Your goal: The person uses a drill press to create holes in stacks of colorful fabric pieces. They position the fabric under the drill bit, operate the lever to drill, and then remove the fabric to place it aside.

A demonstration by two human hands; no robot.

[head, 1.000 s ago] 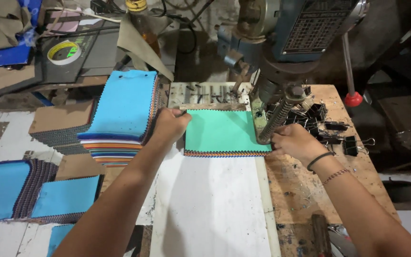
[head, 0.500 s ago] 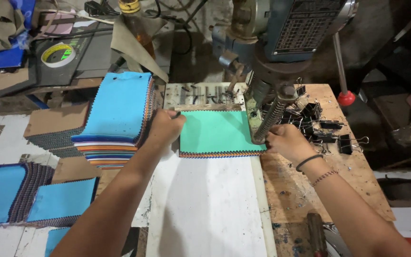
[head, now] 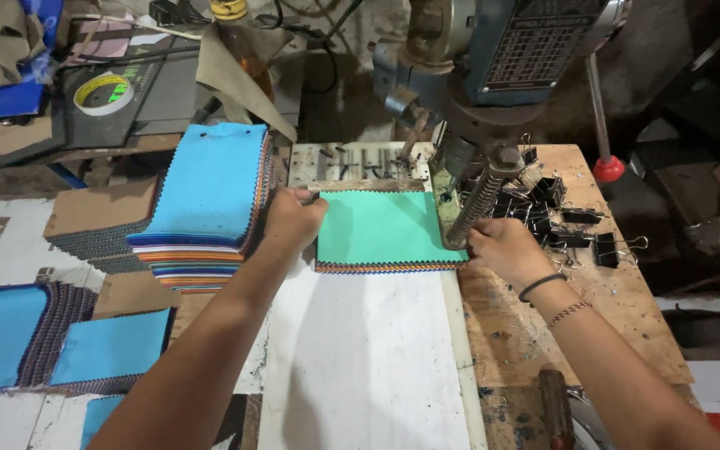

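Two hands are shown pressed on a green swatch stack (head: 383, 229): left hand (head: 292, 218) clamped on its left edge, right hand (head: 500, 247) on its right corner beneath the drill spindle (head: 481, 196). Fingers beside the bit risk being caught; a loosened hold could let layers be skewed.

The white board (head: 360, 358) lies open toward the viewer; a tall swatch pile (head: 210, 200) blocks the left, binder clips (head: 560, 217) crowd the right, the drill press (head: 485, 100) overhangs behind
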